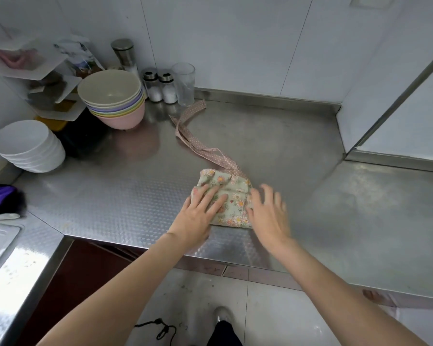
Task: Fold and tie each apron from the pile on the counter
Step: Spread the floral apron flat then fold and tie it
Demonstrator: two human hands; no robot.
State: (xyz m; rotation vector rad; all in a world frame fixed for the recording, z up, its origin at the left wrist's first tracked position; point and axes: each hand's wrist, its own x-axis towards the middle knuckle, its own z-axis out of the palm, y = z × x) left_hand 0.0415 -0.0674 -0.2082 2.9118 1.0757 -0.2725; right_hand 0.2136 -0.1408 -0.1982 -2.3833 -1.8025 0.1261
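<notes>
- The floral apron (226, 198) lies folded into a small, thick packet on the steel tabletop (298, 151), near the front edge, just ahead of the person.
- The left hand (200, 211) rests flat on the packet's 9 o'clock half, fingers straight and spread, pressing the layers down.
- The right hand (268, 211) is at the packet's 3 o'clock edge with fingers straight and spread; it is blurred, so I cannot tell whether it touches the cloth or hovers beside it. It grips nothing.
- The dotted pink strap (198, 136) leaves the packet's far edge at 12 o'clock and trails off toward 11 o'clock, ending near the clear glass (184, 83).
- The step in hand appears to be the tie: folding looks done, the strap lies loose.
- To do it well, keep the left palm's weight on the packet so the folds do not spring open while the right hand reaches toward 11 o'clock for the strap.
- Draw the strap in along the tabletop, low, so it does not snag the glass or the stacked pastel bowls (113, 96) at 10 o'clock.
- Wrap it snugly across the packet's middle; a loose wrap would likely let the thick folds slide apart.
</notes>
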